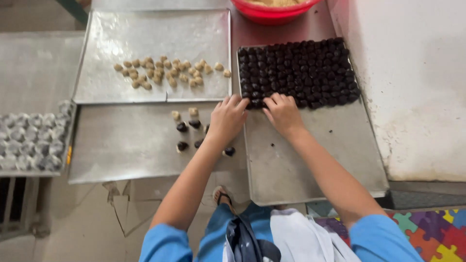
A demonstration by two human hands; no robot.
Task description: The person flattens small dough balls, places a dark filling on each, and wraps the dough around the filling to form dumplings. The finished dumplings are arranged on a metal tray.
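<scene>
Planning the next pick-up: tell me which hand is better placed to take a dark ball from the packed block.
Right, probably. The right hand already rests its fingers on the near edge of the dark balls; the left hand lies mostly over the neighbouring tray.

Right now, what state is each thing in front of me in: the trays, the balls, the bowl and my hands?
Right tray: far half packed with dark balls, near half bare.
Far left tray: a loose cluster of pale dough balls.
Near left tray: a few dark and pale pieces.
Red bowl: filled, cut off by the frame.
Left hand: fingers bent at the dark block's edge.
Right hand: the same.
</scene>
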